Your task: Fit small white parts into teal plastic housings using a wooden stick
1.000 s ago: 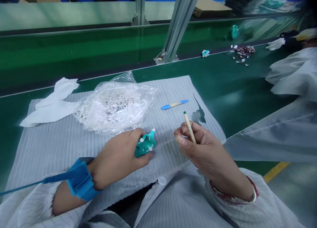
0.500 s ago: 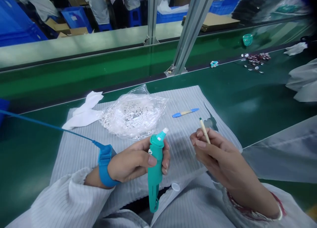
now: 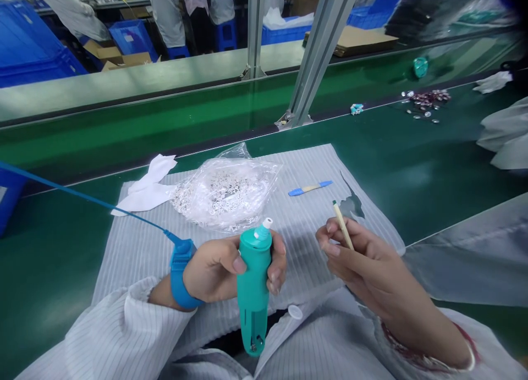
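Wrapped around a teal plastic device housing with a white nozzle tip (image 3: 253, 292), my left hand (image 3: 223, 267) holds it upright over my lap. Its fingers curl behind the housing and the thumb presses its left side. A blue wrist strap (image 3: 181, 275) with a cord circles my left wrist. Between the thumb and fingers of my right hand (image 3: 363, 253) is a thin cream stick with a dark green end (image 3: 343, 224), pointing up. A blue-and-cream double-ended tool (image 3: 310, 188) lies on the striped foam sheet (image 3: 297, 226). Left of it rests a clear bag of small white parts (image 3: 226, 193).
A white cloth (image 3: 146, 190) lies beside the bag. Metal posts (image 3: 319, 55) rise behind the green bench (image 3: 391, 149). Along its back edge are a small pile of dark red and silvery parts (image 3: 429, 99) and a teal part (image 3: 420, 67). People and blue crates (image 3: 33, 39) are beyond.
My left hand has turned the teal housing, so its broader face now shows and the nozzle sits further left. My right hand holds the stick in nearly the same place.
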`<state>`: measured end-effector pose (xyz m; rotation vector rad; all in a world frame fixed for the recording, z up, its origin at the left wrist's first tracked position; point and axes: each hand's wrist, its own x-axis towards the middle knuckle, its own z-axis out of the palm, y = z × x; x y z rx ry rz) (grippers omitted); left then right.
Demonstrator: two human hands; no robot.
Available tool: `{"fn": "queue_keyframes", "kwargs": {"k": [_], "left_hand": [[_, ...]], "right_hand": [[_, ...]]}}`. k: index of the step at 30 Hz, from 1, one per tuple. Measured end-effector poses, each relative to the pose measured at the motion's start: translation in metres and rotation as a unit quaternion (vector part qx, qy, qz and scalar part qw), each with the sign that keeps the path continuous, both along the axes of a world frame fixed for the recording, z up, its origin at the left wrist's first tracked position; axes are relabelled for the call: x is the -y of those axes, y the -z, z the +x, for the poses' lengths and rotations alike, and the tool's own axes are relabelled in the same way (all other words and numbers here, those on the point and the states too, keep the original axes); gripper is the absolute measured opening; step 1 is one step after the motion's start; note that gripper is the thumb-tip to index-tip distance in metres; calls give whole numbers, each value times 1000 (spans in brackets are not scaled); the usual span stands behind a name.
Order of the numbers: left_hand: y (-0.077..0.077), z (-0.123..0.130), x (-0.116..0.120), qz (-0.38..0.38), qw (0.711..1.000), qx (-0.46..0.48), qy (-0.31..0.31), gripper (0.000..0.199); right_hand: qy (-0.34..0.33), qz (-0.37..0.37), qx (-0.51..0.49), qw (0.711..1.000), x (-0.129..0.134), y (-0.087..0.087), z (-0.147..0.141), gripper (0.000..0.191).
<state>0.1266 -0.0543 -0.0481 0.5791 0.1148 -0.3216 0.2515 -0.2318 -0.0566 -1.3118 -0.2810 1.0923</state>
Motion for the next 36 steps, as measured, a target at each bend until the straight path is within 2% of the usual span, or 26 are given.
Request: {"fn": "queue_keyframes", "kwargs": {"k": [10, 19, 26, 36], "left_hand": [[-2, 2, 2, -34, 999, -15, -35, 38], [0, 0, -1, 4, 1000, -15, -21, 43], [4, -4, -2, 10, 999, 33, 1, 43], [6, -3, -2, 42, 999, 28, 8, 45]], "right_hand": [[5, -23, 19, 1000, -2, 3, 0, 19], [19, -11, 34, 999, -3, 7, 0, 24], [13, -2, 20, 1000, -2, 4, -1, 21], [17, -35, 11, 999, -6, 0, -2, 26]]}}
